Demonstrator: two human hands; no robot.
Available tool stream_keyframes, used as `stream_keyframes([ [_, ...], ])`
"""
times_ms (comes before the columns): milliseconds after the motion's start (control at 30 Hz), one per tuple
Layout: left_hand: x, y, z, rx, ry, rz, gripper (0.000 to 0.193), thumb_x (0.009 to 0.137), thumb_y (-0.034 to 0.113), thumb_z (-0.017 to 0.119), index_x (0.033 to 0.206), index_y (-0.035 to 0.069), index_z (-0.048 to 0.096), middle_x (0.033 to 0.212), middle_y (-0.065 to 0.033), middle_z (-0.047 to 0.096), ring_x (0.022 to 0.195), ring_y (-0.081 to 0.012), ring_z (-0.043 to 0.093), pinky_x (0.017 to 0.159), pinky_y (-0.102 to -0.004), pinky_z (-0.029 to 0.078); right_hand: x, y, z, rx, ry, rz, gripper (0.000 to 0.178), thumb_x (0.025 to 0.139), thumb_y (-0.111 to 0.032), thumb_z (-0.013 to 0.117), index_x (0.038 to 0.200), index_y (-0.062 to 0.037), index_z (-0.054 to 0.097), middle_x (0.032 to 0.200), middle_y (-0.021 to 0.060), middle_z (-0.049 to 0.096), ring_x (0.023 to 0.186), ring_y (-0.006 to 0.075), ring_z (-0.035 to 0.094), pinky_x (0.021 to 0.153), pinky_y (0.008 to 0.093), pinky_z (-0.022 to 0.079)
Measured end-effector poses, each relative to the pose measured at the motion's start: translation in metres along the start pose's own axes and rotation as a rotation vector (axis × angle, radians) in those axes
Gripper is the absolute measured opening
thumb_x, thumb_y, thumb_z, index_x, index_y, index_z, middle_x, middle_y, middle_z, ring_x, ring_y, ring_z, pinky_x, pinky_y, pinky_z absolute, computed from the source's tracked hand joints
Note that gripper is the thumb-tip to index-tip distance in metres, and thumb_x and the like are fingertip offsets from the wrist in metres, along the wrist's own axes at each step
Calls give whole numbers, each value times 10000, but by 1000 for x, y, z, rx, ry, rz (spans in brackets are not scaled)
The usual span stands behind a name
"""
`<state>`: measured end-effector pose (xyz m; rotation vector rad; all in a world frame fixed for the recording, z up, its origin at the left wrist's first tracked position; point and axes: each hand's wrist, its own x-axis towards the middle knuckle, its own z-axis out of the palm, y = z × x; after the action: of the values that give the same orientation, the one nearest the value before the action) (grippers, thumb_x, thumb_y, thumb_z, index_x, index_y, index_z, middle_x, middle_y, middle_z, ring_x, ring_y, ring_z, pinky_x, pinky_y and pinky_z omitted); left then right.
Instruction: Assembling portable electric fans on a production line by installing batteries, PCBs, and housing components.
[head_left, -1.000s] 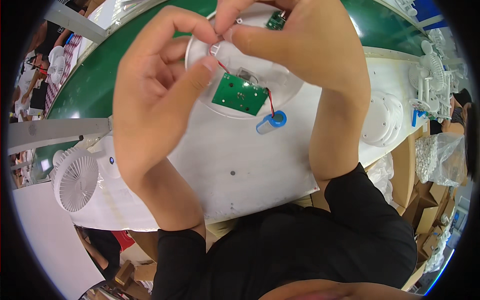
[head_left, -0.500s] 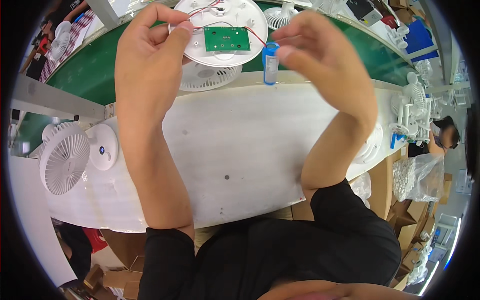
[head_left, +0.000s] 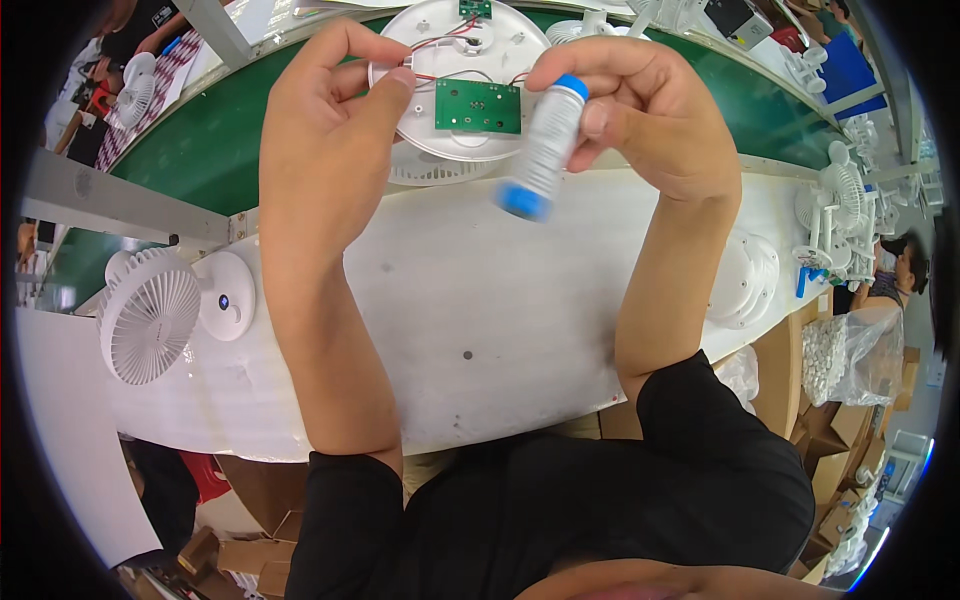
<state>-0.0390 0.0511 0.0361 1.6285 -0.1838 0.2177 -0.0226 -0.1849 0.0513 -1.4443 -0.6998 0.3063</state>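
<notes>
My left hand [head_left: 335, 150] pinches the left rim of a round white plastic fan base [head_left: 517, 45], its open inner side facing me. A green circuit board [head_left: 478, 107] sits inside the base, with red and dark wires running across it. My right hand [head_left: 670, 125] grips a cylindrical battery [head_left: 550, 140] with blue ends and a pale wrapper, tilted and blurred by motion. It hangs at the base's right edge, and a red wire leads towards it. Below the base, part of a white fan head [head_left: 440, 172] shows.
On the left of the white work surface [head_left: 480, 290] stands an assembled white fan [head_left: 150, 315]. White round parts [head_left: 747, 280] lie by my right forearm. More fans [head_left: 830, 215] stand at the far right, above a clear bag of small white pieces [head_left: 850, 350]. A green strip [head_left: 200, 170] runs behind.
The battery has swung from upright to tilted, its lower end now nearer me and to the left. My right hand has turned around it. The base appears slightly lower and further right in view.
</notes>
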Motion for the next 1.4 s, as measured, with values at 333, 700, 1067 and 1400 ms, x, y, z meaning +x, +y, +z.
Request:
stream_keyframes([
  [333, 2, -4, 8, -48, 5, 51, 134, 863, -21, 565, 988, 13, 598, 766, -69, 647, 582, -60, 464, 529, -187, 342, 22, 13, 25, -204, 563, -38, 213, 826, -74, 724, 1023, 7, 737, 745, 73, 652, 617, 97, 546, 507, 171, 403],
  [700, 11, -6, 25, -26, 5, -10, 140, 882, -13, 560, 1015, 13, 596, 810, -97, 677, 654, -98, 552, 568, -197, 429, 20, 31, 3, -629, 628, -80, 217, 828, -107, 741, 1005, 18, 737, 820, 79, 660, 705, 135, 570, 598, 208, 458],
  [1067, 17, -13, 29, 62, 120, -7, 72, 893, 80, 643, 917, 26, 601, 743, -70, 670, 583, -74, 501, 518, -201, 392, 21, 33, -15, -264, 395, 111, 262, 821, -17, 679, 1077, 19, 719, 943, 120, 689, 811, 158, 621, 728, 205, 525],
  [1400, 29, -19, -12, 100, 96, -6, 74, 894, 86, 643, 912, 27, 602, 748, -65, 665, 613, -71, 504, 548, -195, 396, 58, 57, -1, -416, 310, 16, 306, 749, -45, 710, 1054, -18, 720, 865, 101, 656, 736, 165, 599, 673, 251, 515],
])
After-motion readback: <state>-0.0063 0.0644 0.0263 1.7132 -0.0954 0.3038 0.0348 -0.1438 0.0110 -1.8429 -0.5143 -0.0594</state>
